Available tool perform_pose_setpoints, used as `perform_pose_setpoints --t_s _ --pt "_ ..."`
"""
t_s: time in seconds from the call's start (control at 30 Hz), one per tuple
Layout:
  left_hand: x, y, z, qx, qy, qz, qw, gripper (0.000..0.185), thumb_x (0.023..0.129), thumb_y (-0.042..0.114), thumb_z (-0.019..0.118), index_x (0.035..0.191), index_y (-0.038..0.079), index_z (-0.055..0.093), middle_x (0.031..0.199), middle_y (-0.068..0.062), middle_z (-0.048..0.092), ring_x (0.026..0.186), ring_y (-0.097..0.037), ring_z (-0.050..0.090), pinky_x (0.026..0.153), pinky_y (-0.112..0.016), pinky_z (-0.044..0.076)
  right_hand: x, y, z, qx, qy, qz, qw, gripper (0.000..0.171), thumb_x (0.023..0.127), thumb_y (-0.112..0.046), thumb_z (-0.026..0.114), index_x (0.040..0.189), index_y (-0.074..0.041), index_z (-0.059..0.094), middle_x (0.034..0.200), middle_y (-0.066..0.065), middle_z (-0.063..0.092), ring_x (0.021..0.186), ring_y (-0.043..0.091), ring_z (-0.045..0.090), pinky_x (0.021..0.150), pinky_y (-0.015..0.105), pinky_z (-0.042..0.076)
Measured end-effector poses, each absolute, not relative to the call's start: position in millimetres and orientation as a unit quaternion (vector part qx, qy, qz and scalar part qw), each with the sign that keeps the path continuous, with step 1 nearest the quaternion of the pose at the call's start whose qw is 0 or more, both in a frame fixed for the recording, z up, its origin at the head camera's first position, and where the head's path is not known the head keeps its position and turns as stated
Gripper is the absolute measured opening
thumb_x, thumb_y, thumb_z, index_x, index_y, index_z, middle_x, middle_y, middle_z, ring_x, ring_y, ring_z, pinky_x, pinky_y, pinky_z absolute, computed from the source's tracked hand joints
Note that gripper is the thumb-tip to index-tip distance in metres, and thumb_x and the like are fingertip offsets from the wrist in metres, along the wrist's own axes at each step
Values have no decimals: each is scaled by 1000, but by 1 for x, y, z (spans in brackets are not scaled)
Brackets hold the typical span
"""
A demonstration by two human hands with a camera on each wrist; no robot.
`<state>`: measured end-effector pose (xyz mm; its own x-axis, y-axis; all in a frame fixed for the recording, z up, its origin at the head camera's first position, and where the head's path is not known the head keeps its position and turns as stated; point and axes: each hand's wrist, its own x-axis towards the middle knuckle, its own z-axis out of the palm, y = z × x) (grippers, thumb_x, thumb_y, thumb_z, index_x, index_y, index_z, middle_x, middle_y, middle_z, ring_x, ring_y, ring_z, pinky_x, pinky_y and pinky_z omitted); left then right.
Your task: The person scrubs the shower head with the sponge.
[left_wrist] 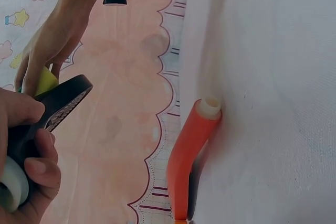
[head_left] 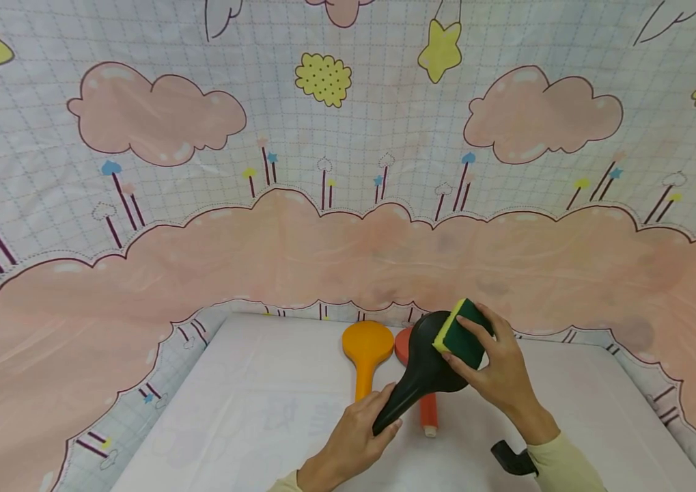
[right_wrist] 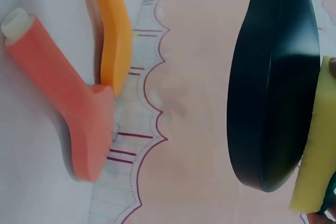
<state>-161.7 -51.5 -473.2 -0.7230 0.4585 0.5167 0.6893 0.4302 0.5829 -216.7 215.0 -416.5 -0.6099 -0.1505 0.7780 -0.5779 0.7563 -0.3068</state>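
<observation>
Wiping looks under way, with the left hand (head_left: pixel 356 437) gripping the black shower head (head_left: pixel 424 352) and the right hand (head_left: pixel 501 372) pinching the sponge (head_left: pixel 469 335) at its two o'clock, while I can't tell whether the orange shower head (head_left: pixel 368 342) at nine or the partly hidden red shower head (head_left: pixel 429 411) is done.

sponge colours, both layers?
The sponge is yellow and dark green, clearest in the head view.

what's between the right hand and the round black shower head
A yellow and green block sponge, gripped by the right hand, yellow side against the shower head, as the head view shows.
</observation>
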Motion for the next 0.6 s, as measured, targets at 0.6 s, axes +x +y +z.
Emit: perform_pose_setpoints --t_s 0.6 --pt "-168 -42 -471 -296 -820 -472 131 54 97 25 62 141 -2 48 116 -11 69 88 -11 59 80 -24 55 -202 200 -425 232 -849 260 398 65 73 -44 84 127 -14 64 146 22 44 129 38 43 83 55 55"
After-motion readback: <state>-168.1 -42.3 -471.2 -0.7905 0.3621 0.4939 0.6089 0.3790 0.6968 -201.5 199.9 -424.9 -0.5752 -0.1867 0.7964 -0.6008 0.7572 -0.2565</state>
